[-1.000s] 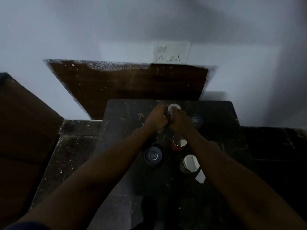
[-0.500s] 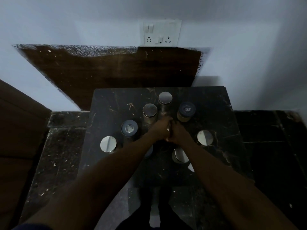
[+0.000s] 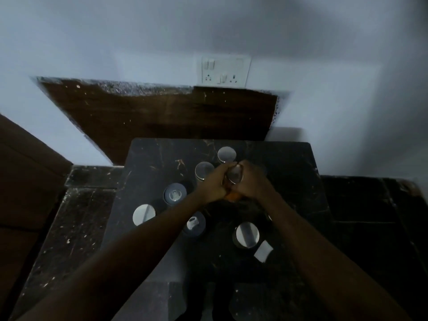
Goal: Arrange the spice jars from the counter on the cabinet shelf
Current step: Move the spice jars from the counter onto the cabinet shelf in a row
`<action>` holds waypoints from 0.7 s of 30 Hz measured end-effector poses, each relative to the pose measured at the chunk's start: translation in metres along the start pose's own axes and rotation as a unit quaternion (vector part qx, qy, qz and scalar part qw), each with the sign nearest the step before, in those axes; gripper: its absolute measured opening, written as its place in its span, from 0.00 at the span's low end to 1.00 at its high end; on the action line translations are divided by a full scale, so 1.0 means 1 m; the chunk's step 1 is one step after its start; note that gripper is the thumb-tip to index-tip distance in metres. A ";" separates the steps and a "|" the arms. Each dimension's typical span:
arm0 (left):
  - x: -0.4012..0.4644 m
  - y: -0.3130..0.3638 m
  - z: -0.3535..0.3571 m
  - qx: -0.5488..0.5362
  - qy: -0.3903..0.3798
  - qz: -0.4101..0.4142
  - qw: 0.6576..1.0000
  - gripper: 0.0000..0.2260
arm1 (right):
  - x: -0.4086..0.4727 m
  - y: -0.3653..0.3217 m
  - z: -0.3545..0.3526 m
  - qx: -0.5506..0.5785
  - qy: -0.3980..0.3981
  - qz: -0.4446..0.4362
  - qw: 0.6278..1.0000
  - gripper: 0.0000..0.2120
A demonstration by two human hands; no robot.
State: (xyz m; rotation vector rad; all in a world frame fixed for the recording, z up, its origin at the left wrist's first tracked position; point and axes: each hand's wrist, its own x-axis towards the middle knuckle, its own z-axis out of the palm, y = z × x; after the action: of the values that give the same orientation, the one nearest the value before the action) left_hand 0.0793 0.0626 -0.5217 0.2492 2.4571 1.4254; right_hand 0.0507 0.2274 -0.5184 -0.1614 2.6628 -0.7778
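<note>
Head view: both hands [image 3: 234, 181] grip orange-filled jar [image 3: 234, 176].

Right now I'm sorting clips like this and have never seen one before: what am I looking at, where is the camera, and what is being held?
There is no machine here. The one picture comes from a camera worn on a person's head, looking forward and down, so the two bare arms reach in from the bottom edge. The left hand and right hand meet round one jar with a shiny lid and orange contents, gripping it together. Whether it is lifted off the surface I cannot tell. Below them is a dark marble counter carrying more jars seen from above: silver-lidded ones and two dark-lidded ones. On the wall behind sits a socket plate.
</note>
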 end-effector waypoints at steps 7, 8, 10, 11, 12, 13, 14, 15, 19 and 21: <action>0.013 0.076 -0.054 -0.050 0.153 0.178 0.971 0.47 | 0.000 -0.082 -0.114 -0.006 0.085 -0.123 0.989 0.34; 0.015 0.093 -0.067 -0.068 0.170 0.196 0.963 0.47 | -0.002 -0.099 -0.131 -0.004 0.107 -0.148 0.983 0.33; 0.017 0.122 -0.088 -0.086 0.204 0.235 0.946 0.47 | -0.008 -0.125 -0.160 0.000 0.149 -0.196 0.969 0.34; 0.014 0.139 -0.101 -0.084 0.220 0.255 0.938 0.46 | -0.014 -0.140 -0.176 -0.005 0.172 -0.214 0.962 0.35; 0.012 0.155 -0.115 -0.083 0.228 0.274 0.931 0.47 | -0.018 -0.156 -0.193 -0.013 0.188 -0.228 0.955 0.35; 0.010 0.171 -0.131 -0.079 0.232 0.292 0.924 0.47 | -0.023 -0.172 -0.209 -0.019 0.198 -0.241 0.950 0.36; 0.010 0.186 -0.145 -0.074 0.240 0.307 0.918 0.47 | -0.029 -0.187 -0.223 -0.021 0.205 -0.251 0.946 0.37; 0.008 0.200 -0.158 -0.065 0.254 0.321 0.910 0.47 | -0.036 -0.202 -0.238 -0.020 0.216 -0.257 0.942 0.36; -0.002 0.248 -0.208 -0.051 0.306 0.343 0.887 0.46 | -0.064 -0.260 -0.287 0.001 0.242 -0.303 0.922 0.29; -0.006 0.268 -0.233 -0.049 0.316 0.352 0.880 0.45 | -0.072 -0.284 -0.306 0.002 0.257 -0.321 0.911 0.31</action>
State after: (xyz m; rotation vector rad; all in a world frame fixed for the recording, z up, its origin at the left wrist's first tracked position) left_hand 0.0091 0.0032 -0.1783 0.8470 2.9447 2.2073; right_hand 0.0065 0.1553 -0.1034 -1.0001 3.1242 -1.1467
